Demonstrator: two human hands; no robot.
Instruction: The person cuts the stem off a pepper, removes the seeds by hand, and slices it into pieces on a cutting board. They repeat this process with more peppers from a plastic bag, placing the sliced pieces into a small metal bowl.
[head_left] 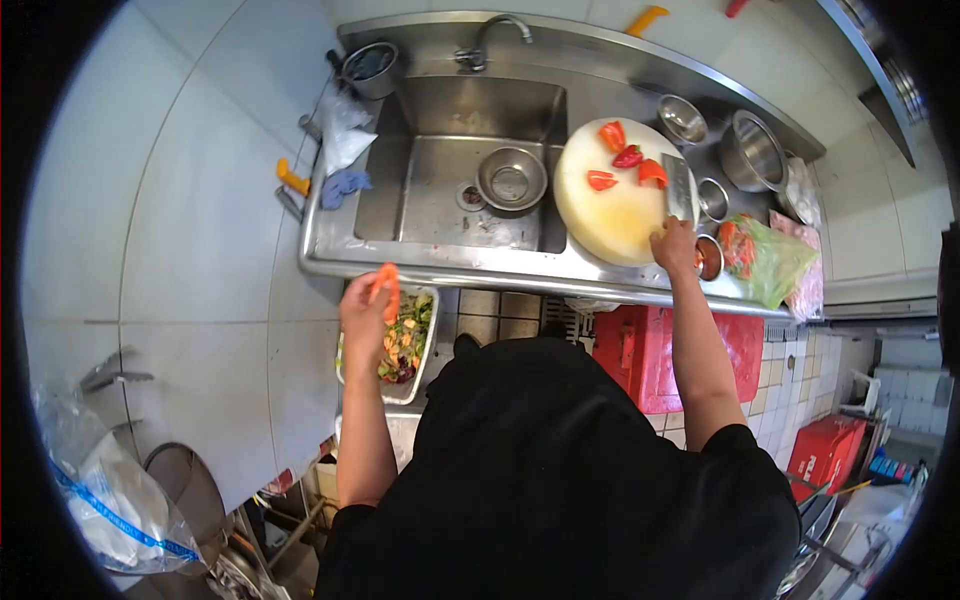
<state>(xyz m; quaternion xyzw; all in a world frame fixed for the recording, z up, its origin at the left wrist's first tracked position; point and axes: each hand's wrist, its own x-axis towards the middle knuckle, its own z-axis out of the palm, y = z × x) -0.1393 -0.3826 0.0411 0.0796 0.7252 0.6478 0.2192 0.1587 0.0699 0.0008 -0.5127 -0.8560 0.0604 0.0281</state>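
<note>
My left hand [362,318] is closed on a curved strip of red pepper [389,282], over a white bin [431,340] of vegetable scraps on the floor side of the sink. At the right edge of the thick round cutting board [605,228], my right hand [675,246] grips a cleaver [678,185], its broad blade pointing away from me over the board. Several red pepper pieces lie on the board, among them one near the blade [652,173], a flat piece [601,180] and a darker piece with a stem [628,156].
Left of the board is a steel sink [440,175] holding a metal bowl [511,180], with a faucet [497,40] behind. Steel bowls [753,150] and a green-tinted plastic bag [778,262] crowd the right side. A red crate [650,360] stands below the counter.
</note>
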